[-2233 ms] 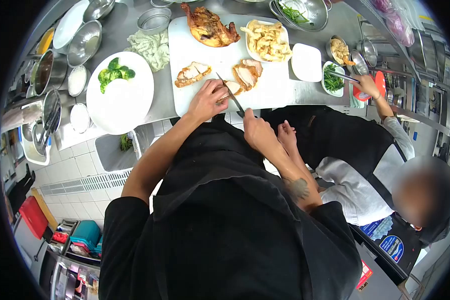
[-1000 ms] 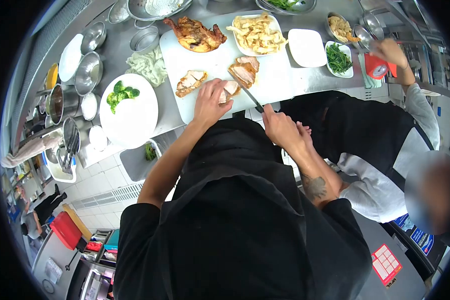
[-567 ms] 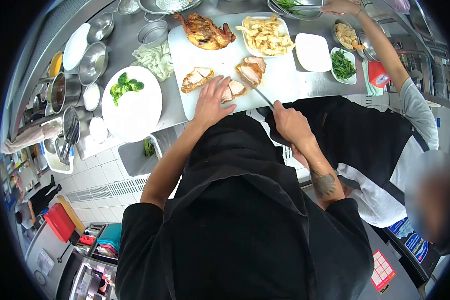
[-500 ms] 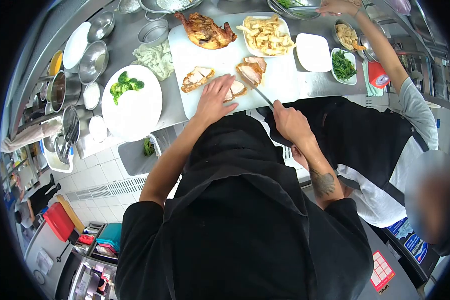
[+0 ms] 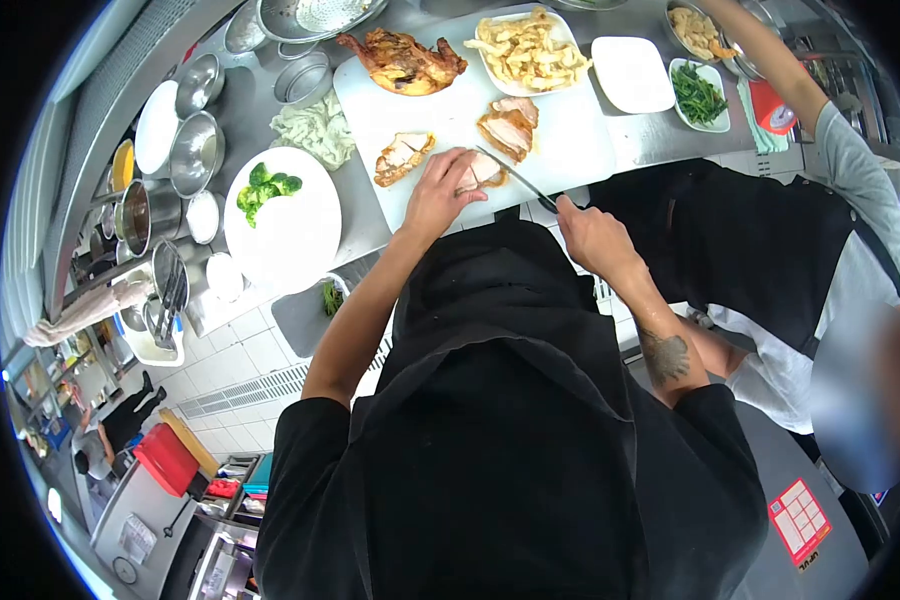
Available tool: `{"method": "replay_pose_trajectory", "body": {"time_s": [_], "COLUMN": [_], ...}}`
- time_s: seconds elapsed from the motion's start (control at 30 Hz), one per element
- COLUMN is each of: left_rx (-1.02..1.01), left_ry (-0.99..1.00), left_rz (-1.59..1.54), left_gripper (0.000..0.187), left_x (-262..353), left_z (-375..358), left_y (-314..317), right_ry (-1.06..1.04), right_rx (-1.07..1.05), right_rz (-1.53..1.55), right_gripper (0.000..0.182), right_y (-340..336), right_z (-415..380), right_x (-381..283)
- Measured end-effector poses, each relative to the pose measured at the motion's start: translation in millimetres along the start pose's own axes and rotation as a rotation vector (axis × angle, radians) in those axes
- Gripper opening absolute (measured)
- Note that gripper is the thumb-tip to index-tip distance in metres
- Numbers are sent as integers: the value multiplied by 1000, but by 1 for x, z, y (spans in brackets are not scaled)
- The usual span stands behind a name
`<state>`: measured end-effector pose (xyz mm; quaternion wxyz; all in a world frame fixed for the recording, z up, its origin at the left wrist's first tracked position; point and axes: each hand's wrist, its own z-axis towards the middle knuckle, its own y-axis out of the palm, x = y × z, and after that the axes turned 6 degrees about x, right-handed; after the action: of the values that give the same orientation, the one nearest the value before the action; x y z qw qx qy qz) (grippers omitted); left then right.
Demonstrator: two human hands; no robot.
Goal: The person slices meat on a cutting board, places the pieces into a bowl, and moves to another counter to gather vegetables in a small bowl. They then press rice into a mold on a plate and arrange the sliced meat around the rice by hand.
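My right hand (image 5: 595,236) is wrapped round the handle of a knife (image 5: 518,178), its blade slanting across a piece of roast chicken (image 5: 483,172) near the board's front edge. My left hand (image 5: 440,195) grips that piece from the left, fingers on top and thumb at the near side. Left of it on the white cutting board (image 5: 560,160) lies a browned piece of chicken (image 5: 404,158) with pale meat showing. More cut chicken (image 5: 511,128) rests just beyond the blade. A larger roasted chicken portion (image 5: 402,62) sits at the board's far edge.
A white plate with broccoli (image 5: 300,240) stands left, beside a crumpled cloth (image 5: 315,130). A dish of pale fried strips (image 5: 530,50), a white dish (image 5: 632,75) and a dish of greens (image 5: 699,96) line the right. A co-worker's arm (image 5: 780,50) reaches over there.
My left hand has gone from lying flat to gripping the chicken piece. The knife has shifted from the farther cut chicken to this piece. The view has turned slightly.
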<state>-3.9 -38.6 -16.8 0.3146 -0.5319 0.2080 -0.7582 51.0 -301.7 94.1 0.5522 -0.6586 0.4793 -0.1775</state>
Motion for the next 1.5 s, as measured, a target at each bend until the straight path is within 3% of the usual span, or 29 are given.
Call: {"method": "replay_pose_trajectory", "body": {"time_s": [0.17, 0.3, 0.5, 0.7, 0.93, 1.1, 1.5], "left_rx": [110, 124, -35, -126, 101, 186, 176], "left_ry": [-205, -124, 38, 47, -46, 7, 186], "left_rz": [-47, 65, 234, 600, 381, 278, 109], "left_gripper": [68, 67, 39, 51, 56, 41, 33], "left_x": [21, 20, 16, 32, 36, 22, 15], "left_z": [-2, -6, -8, -9, 6, 9, 12], "left_y": [1, -6, 15, 18, 28, 35, 24], "right_ry": [15, 54, 56, 92, 115, 91, 37], "right_rx": [8, 34, 10, 72, 105, 114, 77], "right_rz": [-6, 41, 53, 108, 128, 157, 231], "right_gripper": [14, 15, 17, 17, 15, 15, 18], "right_y": [1, 5, 1, 6, 4, 20, 16], "right_z": [1, 1, -1, -10, -27, -25, -13], "right_x": [3, 7, -1, 4, 2, 7, -10]}}
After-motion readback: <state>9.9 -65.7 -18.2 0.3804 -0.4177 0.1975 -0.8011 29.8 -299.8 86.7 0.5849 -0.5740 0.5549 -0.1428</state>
